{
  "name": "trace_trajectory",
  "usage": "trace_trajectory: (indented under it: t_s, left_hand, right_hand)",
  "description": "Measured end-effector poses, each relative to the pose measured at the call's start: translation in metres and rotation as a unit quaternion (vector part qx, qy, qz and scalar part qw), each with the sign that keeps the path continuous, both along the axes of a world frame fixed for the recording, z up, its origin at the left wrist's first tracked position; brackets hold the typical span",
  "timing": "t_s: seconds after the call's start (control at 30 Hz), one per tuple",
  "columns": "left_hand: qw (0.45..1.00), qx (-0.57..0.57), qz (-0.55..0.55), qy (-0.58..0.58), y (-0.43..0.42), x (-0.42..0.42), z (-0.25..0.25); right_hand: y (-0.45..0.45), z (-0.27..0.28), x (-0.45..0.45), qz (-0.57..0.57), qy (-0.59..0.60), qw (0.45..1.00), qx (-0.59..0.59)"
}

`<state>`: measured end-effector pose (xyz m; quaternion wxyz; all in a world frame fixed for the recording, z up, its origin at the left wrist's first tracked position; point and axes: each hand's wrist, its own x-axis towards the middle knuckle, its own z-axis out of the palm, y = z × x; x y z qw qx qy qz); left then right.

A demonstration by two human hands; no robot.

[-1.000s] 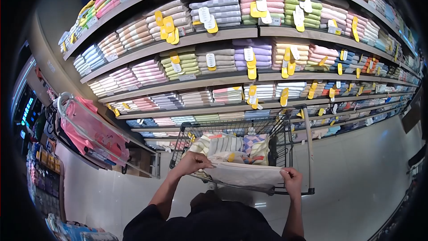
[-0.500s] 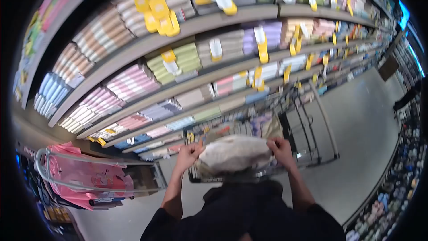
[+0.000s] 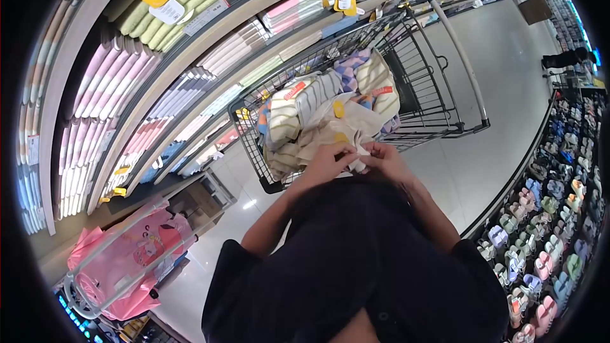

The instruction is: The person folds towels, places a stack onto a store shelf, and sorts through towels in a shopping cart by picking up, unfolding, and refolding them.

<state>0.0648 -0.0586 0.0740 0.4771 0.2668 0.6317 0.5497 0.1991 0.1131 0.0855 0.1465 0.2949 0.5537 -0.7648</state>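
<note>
My left hand (image 3: 330, 162) and my right hand (image 3: 389, 164) are close together at the near side of a shopping cart. Both have their fingers closed on the edge of a beige cloth (image 3: 325, 126), where a small white piece shows between them. Round yellow labels (image 3: 338, 109) lie on the cloth. It drapes over the load in the cart (image 3: 416, 92). Behind it are a folded striped cloth bundle (image 3: 289, 114) with a red label, a purple patterned cloth (image 3: 351, 71) and a cream striped cloth (image 3: 376, 81). The fingertips partly cover what they pinch.
Shelves of folded towels (image 3: 114, 82) with yellow tags run along the left and far side. A rack with pink shirts (image 3: 136, 248) stands at lower left. Rows of sandals (image 3: 534, 235) line the right. Pale floor (image 3: 489, 57) lies beyond the cart; a person's dark sleeve (image 3: 562, 58) shows far right.
My hands have come together and lower; before, they held the cloth stretched wide between them. The view has tipped down, showing more of the cart's load.
</note>
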Motion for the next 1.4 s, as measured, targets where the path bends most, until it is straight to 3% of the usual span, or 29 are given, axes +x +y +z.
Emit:
trace_trajectory:
  t_s: [0.1, 0.17, 0.2, 0.27, 0.3, 0.33, 0.37, 0.4, 0.43, 0.47, 0.5, 0.6, 0.63, 0.7, 0.73, 0.8, 0.87, 0.97, 1.0, 1.03, 1.07, 1.1, 1.13, 1.2, 1.27, 1.4]
  left_hand:
    - [1.000, -0.017, -0.004, 0.013, -0.006, -0.020, 0.025]
    - [0.999, -0.026, 0.040, -0.004, -0.007, -0.027, 0.008]
    - [0.998, -0.030, 0.047, -0.005, -0.008, -0.028, -0.009]
    - [0.988, 0.002, 0.155, 0.001, -0.012, -0.033, -0.039]
    - [0.986, -0.004, 0.165, 0.003, -0.016, -0.034, -0.049]
    - [0.971, -0.136, 0.156, 0.116, -0.021, -0.033, -0.058]
    - [0.927, -0.267, 0.142, 0.223, -0.027, -0.031, -0.069]
    - [0.923, -0.274, 0.153, 0.224, -0.040, -0.024, -0.094]
    - [0.906, -0.315, 0.072, 0.274, -0.056, -0.012, -0.126]
    - [0.879, -0.353, -0.013, 0.319, -0.066, 0.002, -0.140]
    - [0.922, -0.295, 0.054, 0.246, -0.068, 0.014, -0.124]
    - [0.899, -0.340, 0.140, 0.240, -0.063, 0.018, -0.095]
    - [0.871, -0.310, 0.190, 0.331, -0.074, 0.014, -0.114]
    - [0.869, -0.277, 0.264, 0.315, -0.079, -0.015, -0.109]
    - [0.842, -0.323, 0.317, 0.293, -0.085, -0.029, -0.125]
    - [0.842, -0.291, 0.349, 0.291, -0.092, -0.065, -0.145]
    - [0.903, -0.212, 0.353, 0.120, -0.085, -0.096, -0.151]
    - [0.899, -0.176, 0.361, 0.174, -0.061, -0.120, -0.165]
    - [0.932, -0.185, 0.311, 0.031, -0.057, -0.121, -0.169]
    - [0.896, -0.391, 0.167, 0.131, -0.055, -0.123, -0.250]
    - [0.927, -0.318, 0.086, 0.178, -0.036, -0.109, -0.206]
    - [0.892, -0.322, 0.166, 0.269, -0.020, -0.074, -0.252]
    - [0.869, -0.386, 0.121, 0.285, 0.007, -0.056, -0.241]
    - [0.849, -0.441, 0.062, 0.283, 0.033, -0.016, -0.219]
    - [0.832, -0.349, 0.127, 0.413, 0.048, 0.010, -0.209]
    - [0.840, -0.312, 0.115, 0.429, 0.051, 0.019, -0.198]
  right_hand:
    - [0.003, 0.003, -0.009, -0.052, 0.052, 0.994, -0.080]
    - [0.009, 0.003, -0.017, -0.098, 0.079, 0.983, -0.132]
    - [0.017, -0.006, -0.019, -0.092, 0.077, 0.983, -0.137]
    - [0.031, -0.047, -0.023, -0.084, 0.066, 0.994, -0.035]
    - [0.045, -0.078, -0.016, 0.057, 0.040, 0.945, 0.319]
    - [0.050, -0.081, -0.009, 0.066, 0.045, 0.947, 0.313]
    - [0.053, -0.083, -0.002, 0.197, 0.004, 0.843, 0.500]
    - [0.059, -0.085, 0.004, 0.312, -0.031, 0.684, 0.659]
    - [0.067, -0.094, 0.009, 0.316, -0.020, 0.684, 0.657]
    - [0.074, -0.112, 0.018, 0.319, 0.006, 0.756, 0.571]
    - [0.080, -0.122, 0.026, 0.320, 0.029, 0.818, 0.477]
    - [0.097, -0.123, 0.029, 0.324, 0.089, 0.848, 0.410]
    - [0.099, -0.126, 0.027, 0.340, 0.103, 0.844, 0.401]
    - [0.104, -0.135, 0.022, 0.371, 0.052, 0.828, 0.418]
    - [0.104, -0.132, 0.017, 0.382, 0.061, 0.823, 0.415]
    - [0.107, -0.115, 0.000, 0.436, 0.065, 0.782, 0.441]
    - [0.107, -0.108, -0.015, 0.443, 0.087, 0.764, 0.461]
    - [0.102, -0.086, -0.030, 0.404, 0.112, 0.784, 0.459]
    - [0.100, -0.081, -0.036, 0.408, 0.106, 0.778, 0.466]
    - [0.098, -0.076, -0.038, 0.363, 0.067, 0.820, 0.437]
    - [0.096, -0.074, -0.040, 0.319, 0.030, 0.857, 0.403]
    - [0.097, -0.083, -0.040, 0.270, -0.006, 0.892, 0.362]
    - [0.093, -0.088, -0.054, 0.282, -0.007, 0.889, 0.360]
    - [0.091, -0.091, -0.061, 0.131, -0.123, 0.948, 0.264]
    - [0.097, -0.111, -0.074, 0.179, -0.071, 0.916, 0.351]
    - [0.088, -0.145, -0.128, 0.222, 0.023, 0.861, 0.456]
